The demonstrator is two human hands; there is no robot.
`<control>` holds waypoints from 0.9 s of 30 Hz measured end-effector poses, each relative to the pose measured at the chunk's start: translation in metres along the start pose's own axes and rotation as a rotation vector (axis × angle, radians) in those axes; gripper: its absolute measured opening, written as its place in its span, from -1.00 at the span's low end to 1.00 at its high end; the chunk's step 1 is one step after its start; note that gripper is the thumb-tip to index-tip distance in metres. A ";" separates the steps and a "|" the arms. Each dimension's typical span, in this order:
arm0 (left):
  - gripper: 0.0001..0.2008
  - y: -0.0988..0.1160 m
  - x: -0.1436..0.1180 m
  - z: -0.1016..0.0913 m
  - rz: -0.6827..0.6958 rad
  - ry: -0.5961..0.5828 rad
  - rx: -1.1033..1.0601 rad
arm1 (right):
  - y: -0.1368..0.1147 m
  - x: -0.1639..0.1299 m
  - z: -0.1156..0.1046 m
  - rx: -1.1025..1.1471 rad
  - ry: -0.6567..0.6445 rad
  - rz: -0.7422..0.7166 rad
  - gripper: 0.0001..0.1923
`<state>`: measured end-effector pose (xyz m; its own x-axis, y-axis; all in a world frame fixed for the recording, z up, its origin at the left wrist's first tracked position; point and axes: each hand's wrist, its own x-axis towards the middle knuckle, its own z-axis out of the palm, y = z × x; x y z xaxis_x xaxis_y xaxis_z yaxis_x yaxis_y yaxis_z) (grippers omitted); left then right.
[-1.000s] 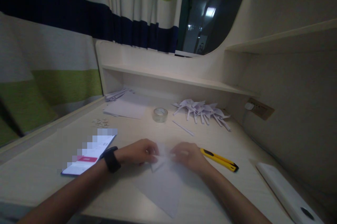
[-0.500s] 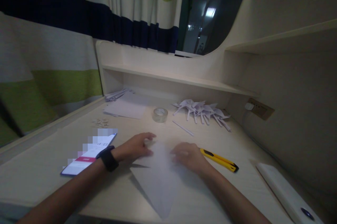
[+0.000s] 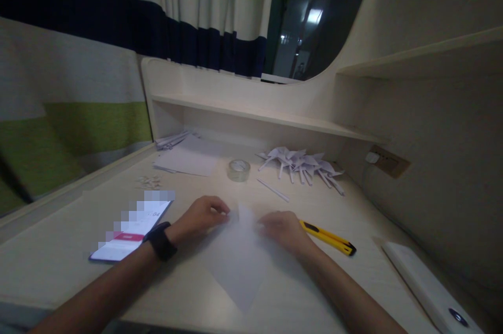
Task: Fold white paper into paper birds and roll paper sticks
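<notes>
A white sheet of paper (image 3: 239,266) lies on the pale desk (image 3: 70,266) in front of me, one corner pointing toward me. My left hand (image 3: 202,216), a black watch on its wrist, pinches the sheet's far left edge. My right hand (image 3: 283,230) holds the far right part, where a small flap of the paper stands up between the two hands. A yellow utility knife (image 3: 328,238) lies just right of my right hand.
A lit phone (image 3: 131,229) lies at the left. Behind are a roll of clear tape (image 3: 238,170), a thin paper stick (image 3: 273,190), a heap of folded paper pieces (image 3: 302,164), a stack of sheets (image 3: 188,158) and a white flat device (image 3: 426,284) at the right.
The folded-over corner was opened out flat, and now the far end of the sheet is lifted again between both hands. My left hand moved slightly away from me.
</notes>
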<state>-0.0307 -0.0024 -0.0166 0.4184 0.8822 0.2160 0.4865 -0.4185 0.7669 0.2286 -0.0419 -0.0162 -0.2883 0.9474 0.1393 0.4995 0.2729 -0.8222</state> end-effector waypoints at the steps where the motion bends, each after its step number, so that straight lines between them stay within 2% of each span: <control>1: -0.83 0.003 -0.001 0.000 0.035 0.041 0.050 | -0.001 0.000 0.000 -0.014 -0.001 0.007 -0.79; 3: -0.82 0.012 -0.004 -0.001 0.107 0.069 0.150 | -0.002 0.001 -0.001 -0.034 -0.001 0.007 -0.79; 5: -0.76 0.022 -0.008 -0.002 0.134 0.007 0.204 | -0.003 0.001 0.000 -0.040 0.007 0.000 -0.80; 8: -0.68 0.032 -0.013 -0.001 0.110 -0.091 0.177 | -0.004 0.000 0.001 -0.036 0.020 0.002 -0.80; 11: -0.78 0.034 -0.014 0.003 0.073 -0.073 0.132 | -0.003 0.000 0.002 -0.018 0.044 0.004 -0.80; 13: -0.78 0.033 -0.012 0.007 -0.030 -0.061 0.024 | -0.002 0.001 0.003 -0.040 0.089 -0.002 -0.80; 15: -0.72 0.032 -0.009 0.011 -0.163 -0.053 -0.130 | -0.003 0.001 0.002 -0.092 0.131 -0.015 -0.80; 17: -0.67 0.030 -0.004 0.015 -0.238 -0.044 -0.259 | -0.005 0.000 0.000 -0.133 0.143 -0.024 -0.81; 22: -0.70 0.020 0.011 0.025 -0.248 -0.042 -0.448 | -0.006 0.001 -0.003 -0.085 0.096 -0.032 -0.83; 27: -0.59 0.010 0.021 0.034 -0.201 -0.073 -0.578 | -0.001 0.002 -0.003 0.150 -0.023 0.035 -0.79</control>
<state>0.0097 0.0046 -0.0248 0.4227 0.9062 0.0073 0.0753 -0.0431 0.9962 0.2298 -0.0396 -0.0139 -0.2919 0.9515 0.0977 0.3828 0.2098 -0.8997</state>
